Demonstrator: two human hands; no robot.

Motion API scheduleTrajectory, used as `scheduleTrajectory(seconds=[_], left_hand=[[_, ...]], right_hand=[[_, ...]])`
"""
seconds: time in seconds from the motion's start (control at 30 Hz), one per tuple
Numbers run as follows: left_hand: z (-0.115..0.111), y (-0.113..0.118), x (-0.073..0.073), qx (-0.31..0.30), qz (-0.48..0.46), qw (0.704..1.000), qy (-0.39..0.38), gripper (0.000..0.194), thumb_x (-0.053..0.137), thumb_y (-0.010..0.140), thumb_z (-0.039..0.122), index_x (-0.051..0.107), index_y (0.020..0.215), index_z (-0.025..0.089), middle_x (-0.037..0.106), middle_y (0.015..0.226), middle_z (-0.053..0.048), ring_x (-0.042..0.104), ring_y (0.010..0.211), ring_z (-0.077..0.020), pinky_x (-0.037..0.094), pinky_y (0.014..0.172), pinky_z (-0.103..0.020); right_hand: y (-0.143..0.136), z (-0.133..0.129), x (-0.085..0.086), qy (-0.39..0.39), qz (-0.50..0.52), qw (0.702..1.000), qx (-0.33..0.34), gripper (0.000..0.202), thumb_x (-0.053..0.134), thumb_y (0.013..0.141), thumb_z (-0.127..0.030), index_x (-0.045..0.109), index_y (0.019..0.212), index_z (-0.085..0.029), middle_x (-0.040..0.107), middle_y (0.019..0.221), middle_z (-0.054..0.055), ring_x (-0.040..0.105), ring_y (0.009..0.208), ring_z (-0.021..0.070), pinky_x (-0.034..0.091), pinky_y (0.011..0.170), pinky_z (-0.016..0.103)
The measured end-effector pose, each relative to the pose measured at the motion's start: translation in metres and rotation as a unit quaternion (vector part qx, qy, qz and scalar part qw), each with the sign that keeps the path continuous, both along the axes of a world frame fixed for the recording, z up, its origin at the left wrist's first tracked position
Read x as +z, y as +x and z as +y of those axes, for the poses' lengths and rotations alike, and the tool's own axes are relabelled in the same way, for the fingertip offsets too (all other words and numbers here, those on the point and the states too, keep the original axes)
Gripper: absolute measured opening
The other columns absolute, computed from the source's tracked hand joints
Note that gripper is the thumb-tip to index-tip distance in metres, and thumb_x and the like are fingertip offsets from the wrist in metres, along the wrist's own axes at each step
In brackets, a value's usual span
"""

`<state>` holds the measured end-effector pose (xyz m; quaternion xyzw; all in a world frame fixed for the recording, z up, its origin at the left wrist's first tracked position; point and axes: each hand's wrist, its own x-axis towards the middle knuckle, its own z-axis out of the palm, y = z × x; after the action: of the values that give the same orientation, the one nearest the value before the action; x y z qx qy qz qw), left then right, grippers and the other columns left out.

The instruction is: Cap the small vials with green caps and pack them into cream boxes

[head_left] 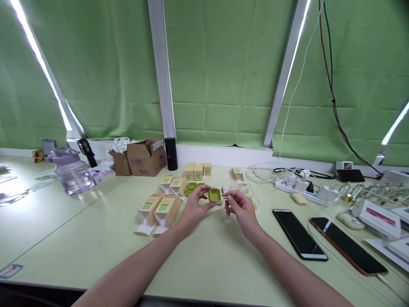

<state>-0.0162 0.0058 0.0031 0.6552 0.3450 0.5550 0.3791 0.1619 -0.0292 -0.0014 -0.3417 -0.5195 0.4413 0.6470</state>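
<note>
My left hand (195,209) grips a small green square container (215,195) between thumb and fingers, above the table, its hollow side facing me. Just right of it, my right hand (243,213) is closed in a pinch around a small yellowish piece (224,198), too small to name. Behind my left hand lie several similar green containers (191,188). Clear discs with yellow centres (254,202) lie beyond my right hand, partly hidden by it. To the left are kraft boxes (168,206) with green labels and open white-lined flaps.
Closed kraft boxes (198,172) stand further back, with another open box (237,175) to their right. Two phones (300,233) and a loaded power strip (302,191) lie to the right. A cardboard carton (143,161), a black cylinder (171,154) and a purple bottle (73,172) stand back left.
</note>
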Motion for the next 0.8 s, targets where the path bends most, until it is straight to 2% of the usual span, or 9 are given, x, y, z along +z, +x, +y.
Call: scheduleTrajectory(seconds=[0.23, 0.43, 0.63, 0.8], left_hand=[[0.003, 0.001, -0.004, 0.003, 0.016, 1.000, 0.007, 0.047, 0.084, 0.067, 0.013, 0.066, 0.110, 0.020, 0.072, 0.116, -0.010, 0.066, 0.106, -0.0247, 0.051, 0.094, -0.041], [0.000, 0.002, -0.002, -0.007, 0.027, 1.000, 0.009, 0.044, 0.080, 0.070, 0.011, 0.066, 0.110, 0.020, 0.072, 0.117, -0.009, 0.067, 0.108, -0.0248, 0.050, 0.094, -0.041], [-0.004, 0.003, -0.002, -0.020, 0.043, 0.999, 0.023, 0.045, 0.080, 0.071, 0.010, 0.067, 0.112, 0.021, 0.070, 0.122, -0.010, 0.065, 0.112, -0.0267, 0.049, 0.094, -0.041], [-0.008, 0.002, -0.001, -0.023, 0.054, 0.998, 0.032, 0.046, 0.081, 0.071, 0.009, 0.068, 0.113, 0.023, 0.070, 0.123, -0.010, 0.063, 0.115, -0.0277, 0.048, 0.097, -0.043]], right_hand=[[0.001, 0.002, 0.000, -0.025, 0.025, 0.999, -0.012, 0.043, 0.076, 0.081, -0.062, 0.065, 0.087, -0.020, 0.063, 0.067, -0.001, 0.060, 0.053, 0.0140, 0.050, 0.044, 0.026], [0.001, 0.000, 0.002, 0.015, 0.006, 1.000, -0.009, 0.037, 0.084, 0.077, -0.050, 0.065, 0.092, -0.021, 0.065, 0.073, 0.000, 0.065, 0.063, 0.0169, 0.056, 0.050, 0.029], [0.004, -0.004, -0.001, 0.057, -0.104, 0.991, -0.062, 0.023, 0.074, 0.087, -0.042, 0.066, 0.096, -0.023, 0.068, 0.079, 0.002, 0.064, 0.067, 0.0173, 0.051, 0.053, 0.028], [0.007, -0.006, -0.001, 0.134, -0.202, 0.962, -0.124, 0.013, 0.066, 0.094, -0.033, 0.068, 0.105, -0.025, 0.071, 0.083, 0.002, 0.067, 0.074, 0.0190, 0.055, 0.071, 0.034]])
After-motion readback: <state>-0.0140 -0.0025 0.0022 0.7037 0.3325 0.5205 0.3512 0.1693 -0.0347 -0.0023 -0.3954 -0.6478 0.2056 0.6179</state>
